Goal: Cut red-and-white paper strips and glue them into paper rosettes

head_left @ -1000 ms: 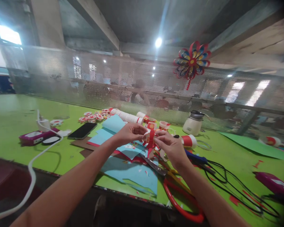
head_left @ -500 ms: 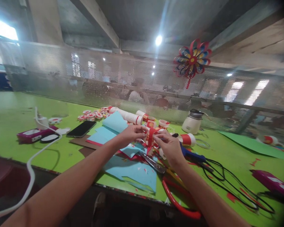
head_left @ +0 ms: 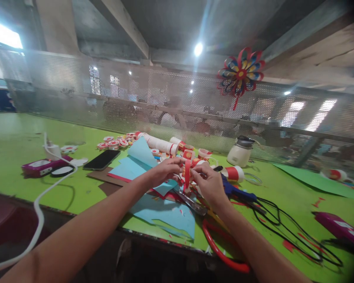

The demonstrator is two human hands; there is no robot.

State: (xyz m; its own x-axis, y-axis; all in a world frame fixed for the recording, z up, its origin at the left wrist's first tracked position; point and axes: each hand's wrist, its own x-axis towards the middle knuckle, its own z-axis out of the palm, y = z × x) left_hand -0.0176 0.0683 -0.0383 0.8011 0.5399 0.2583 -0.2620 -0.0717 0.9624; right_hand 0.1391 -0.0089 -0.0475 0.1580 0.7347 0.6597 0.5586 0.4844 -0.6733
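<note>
Between my two hands is a red paper strip, curved and upright, with part of its lower end in front of the clutter. My left hand pinches at its left side, fingertips bent and partly hidden. From the right, my right hand closes thumb and forefinger on the strip's edge. Beneath them lie metal scissors with red handles, on blue paper. A blue glue gun with a black cord rests just right of my right hand. Red-and-white paper cups lie close by.
Stacked white cups and a pile of round red-white pieces sit behind. A black phone, a purple power strip and a white cable are left. A cream kettle stands right. A pinwheel flower hangs on the mesh partition.
The red strip has turned and now looks narrower and more curved. My left hand has lowered slightly, and its fingers have shifted. My right hand has barely moved.
</note>
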